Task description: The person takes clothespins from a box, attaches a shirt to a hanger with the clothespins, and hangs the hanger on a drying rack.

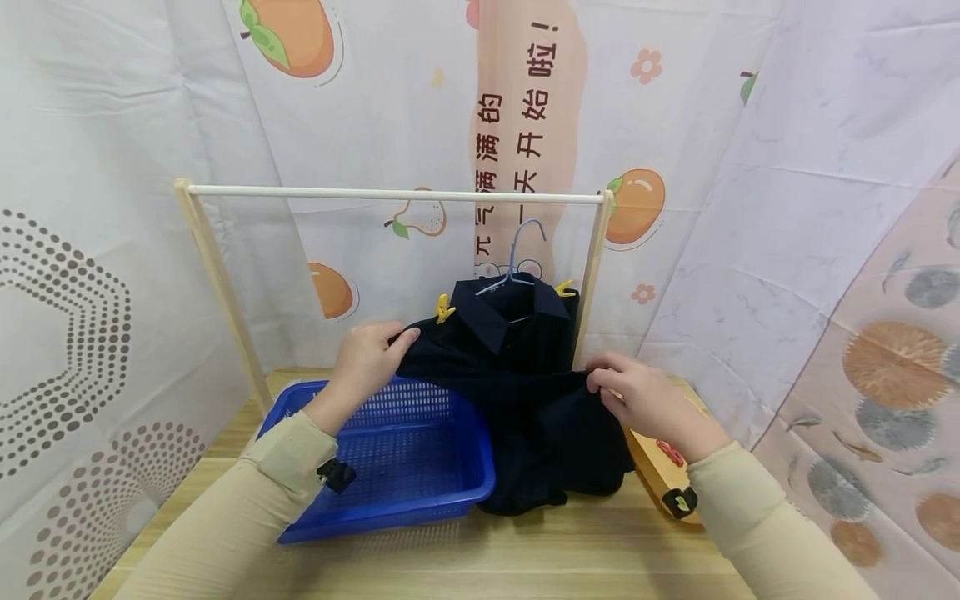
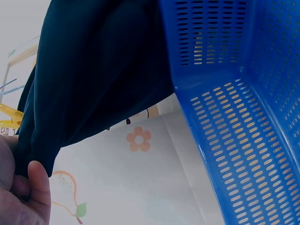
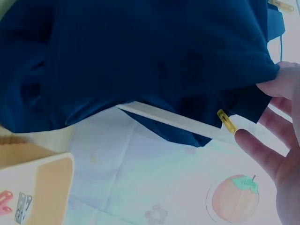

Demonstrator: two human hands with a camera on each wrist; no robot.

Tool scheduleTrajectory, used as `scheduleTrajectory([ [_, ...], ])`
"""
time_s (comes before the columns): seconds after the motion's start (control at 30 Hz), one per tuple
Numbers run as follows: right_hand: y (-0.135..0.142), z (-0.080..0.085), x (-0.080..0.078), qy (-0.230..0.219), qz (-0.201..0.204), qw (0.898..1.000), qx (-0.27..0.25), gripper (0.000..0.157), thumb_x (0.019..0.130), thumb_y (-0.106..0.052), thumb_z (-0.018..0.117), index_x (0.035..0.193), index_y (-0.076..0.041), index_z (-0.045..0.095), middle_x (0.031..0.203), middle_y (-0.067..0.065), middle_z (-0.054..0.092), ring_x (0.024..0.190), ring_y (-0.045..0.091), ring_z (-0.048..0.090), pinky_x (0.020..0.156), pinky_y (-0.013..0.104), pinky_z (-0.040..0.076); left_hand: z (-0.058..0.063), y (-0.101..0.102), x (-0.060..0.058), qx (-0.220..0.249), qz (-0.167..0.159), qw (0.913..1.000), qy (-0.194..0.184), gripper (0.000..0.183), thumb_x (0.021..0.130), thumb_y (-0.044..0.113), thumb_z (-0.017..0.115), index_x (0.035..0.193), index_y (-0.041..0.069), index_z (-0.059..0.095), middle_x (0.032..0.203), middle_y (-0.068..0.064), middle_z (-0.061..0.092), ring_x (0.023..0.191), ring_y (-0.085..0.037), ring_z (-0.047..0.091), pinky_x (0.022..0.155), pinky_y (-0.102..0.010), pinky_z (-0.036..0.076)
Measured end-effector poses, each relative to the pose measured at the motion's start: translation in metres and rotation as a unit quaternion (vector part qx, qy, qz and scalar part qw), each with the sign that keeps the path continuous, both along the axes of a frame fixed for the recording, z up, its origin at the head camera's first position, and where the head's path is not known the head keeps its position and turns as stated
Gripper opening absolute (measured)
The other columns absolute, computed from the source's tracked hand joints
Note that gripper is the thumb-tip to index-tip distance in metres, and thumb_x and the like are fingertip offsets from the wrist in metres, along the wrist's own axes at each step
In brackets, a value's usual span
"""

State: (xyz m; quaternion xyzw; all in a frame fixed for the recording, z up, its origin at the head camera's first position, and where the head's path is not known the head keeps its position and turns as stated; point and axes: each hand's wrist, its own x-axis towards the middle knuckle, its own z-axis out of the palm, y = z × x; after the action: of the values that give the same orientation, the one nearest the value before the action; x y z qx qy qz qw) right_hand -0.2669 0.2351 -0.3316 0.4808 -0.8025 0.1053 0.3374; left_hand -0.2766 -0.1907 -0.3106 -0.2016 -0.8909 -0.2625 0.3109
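A dark navy collared shirt (image 1: 525, 408) hangs limply over a light blue wire hanger (image 1: 513, 250), whose hook sits below the rod. Yellow clothespins (image 1: 444, 309) are clipped near both shoulders. My left hand (image 1: 367, 358) pinches a piece of the shirt beside the left clothespin; the left wrist view shows thumb and fingers on the cloth (image 2: 93, 70). On the other side my right hand (image 1: 637, 392) pinches an edge of the fabric (image 3: 154, 56) between thumb and fingertips, with other fingers spread. The cloth is stretched between both hands, and its lower part lies bunched on the table.
A blue plastic basket (image 1: 480, 492) stands left of the shirt, under my left forearm. A wooden rack with a white rod (image 1: 375, 194) spans behind. At right, a yellow-orange box (image 1: 651, 471) holds red (image 3: 5, 199) and grey clothespins (image 3: 22, 206). Printed curtains surround the wooden table (image 1: 525, 554).
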Motion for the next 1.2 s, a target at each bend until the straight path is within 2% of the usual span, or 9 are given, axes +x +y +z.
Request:
scheduleTrajectory([
  [0.17, 0.007, 0.003, 0.002, 0.000, -0.022, 1.000, 0.008, 0.025, 0.079, 0.007, 0.071, 0.091, -0.014, 0.067, 0.113, 0.006, 0.066, 0.082, 0.019, 0.065, 0.064, 0.038, 0.055, 0.000, 0.000, 0.000, -0.004, 0.002, 1.0000, -0.001, 0.048, 0.105, 0.028, 0.060, 0.062, 0.016, 0.043, 0.055, 0.003, 0.032, 0.049, -0.017, 0.034, 0.053, -0.034, 0.031],
  [0.33, 0.011, 0.004, 0.003, -0.005, -0.023, 1.000, 0.006, 0.023, 0.079, 0.007, 0.070, 0.090, -0.014, 0.068, 0.113, 0.008, 0.066, 0.085, 0.021, 0.066, 0.066, 0.040, 0.055, -0.001, -0.001, 0.000, -0.003, 0.001, 1.0000, 0.001, 0.048, 0.105, 0.029, 0.060, 0.062, 0.016, 0.044, 0.056, 0.003, 0.033, 0.049, -0.017, 0.034, 0.053, -0.035, 0.032],
  [0.5, 0.013, 0.000, 0.003, -0.004, -0.033, 0.999, 0.014, 0.025, 0.079, 0.005, 0.073, 0.090, -0.017, 0.068, 0.112, 0.003, 0.065, 0.080, 0.017, 0.063, 0.063, 0.037, 0.055, -0.001, -0.001, 0.000, -0.002, 0.003, 1.0000, 0.001, 0.047, 0.105, 0.029, 0.060, 0.063, 0.016, 0.044, 0.056, 0.003, 0.033, 0.049, -0.016, 0.035, 0.053, -0.034, 0.032],
  [0.57, 0.013, -0.003, 0.003, -0.004, -0.036, 0.999, 0.018, 0.026, 0.078, 0.004, 0.075, 0.089, -0.018, 0.068, 0.111, 0.000, 0.064, 0.079, 0.014, 0.062, 0.061, 0.034, 0.054, -0.001, -0.001, 0.000, -0.003, 0.004, 1.0000, 0.001, 0.047, 0.105, 0.028, 0.061, 0.063, 0.016, 0.044, 0.056, 0.003, 0.033, 0.049, -0.016, 0.035, 0.052, -0.034, 0.032],
  [0.77, 0.008, -0.019, 0.002, -0.042, 0.006, 0.999, 0.022, 0.029, 0.076, 0.012, 0.073, 0.088, -0.014, 0.066, 0.106, 0.003, 0.063, 0.086, 0.018, 0.060, 0.070, 0.036, 0.054, -0.001, 0.000, 0.000, -0.005, 0.003, 1.0000, 0.007, 0.046, 0.104, 0.027, 0.062, 0.063, 0.016, 0.046, 0.056, 0.002, 0.034, 0.050, -0.016, 0.036, 0.053, -0.035, 0.032],
  [1.0, -0.001, -0.039, 0.004, -0.056, 0.012, 0.998, 0.037, 0.026, 0.078, 0.007, 0.072, 0.089, -0.016, 0.067, 0.107, 0.000, 0.063, 0.086, 0.014, 0.064, 0.070, 0.032, 0.055, -0.002, 0.000, 0.000, -0.005, 0.003, 0.9999, 0.009, 0.045, 0.104, 0.027, 0.062, 0.063, 0.016, 0.046, 0.057, 0.003, 0.034, 0.051, -0.016, 0.037, 0.054, -0.035, 0.033],
  [1.2, -0.012, -0.053, 0.005, -0.061, 0.034, 0.997, 0.035, 0.025, 0.079, 0.006, 0.074, 0.089, -0.016, 0.067, 0.106, 0.001, 0.064, 0.084, 0.015, 0.063, 0.070, 0.033, 0.055, -0.002, 0.000, -0.001, -0.006, 0.002, 0.9999, 0.010, 0.046, 0.104, 0.027, 0.062, 0.063, 0.016, 0.044, 0.056, 0.003, 0.033, 0.050, -0.016, 0.035, 0.053, -0.034, 0.032],
])
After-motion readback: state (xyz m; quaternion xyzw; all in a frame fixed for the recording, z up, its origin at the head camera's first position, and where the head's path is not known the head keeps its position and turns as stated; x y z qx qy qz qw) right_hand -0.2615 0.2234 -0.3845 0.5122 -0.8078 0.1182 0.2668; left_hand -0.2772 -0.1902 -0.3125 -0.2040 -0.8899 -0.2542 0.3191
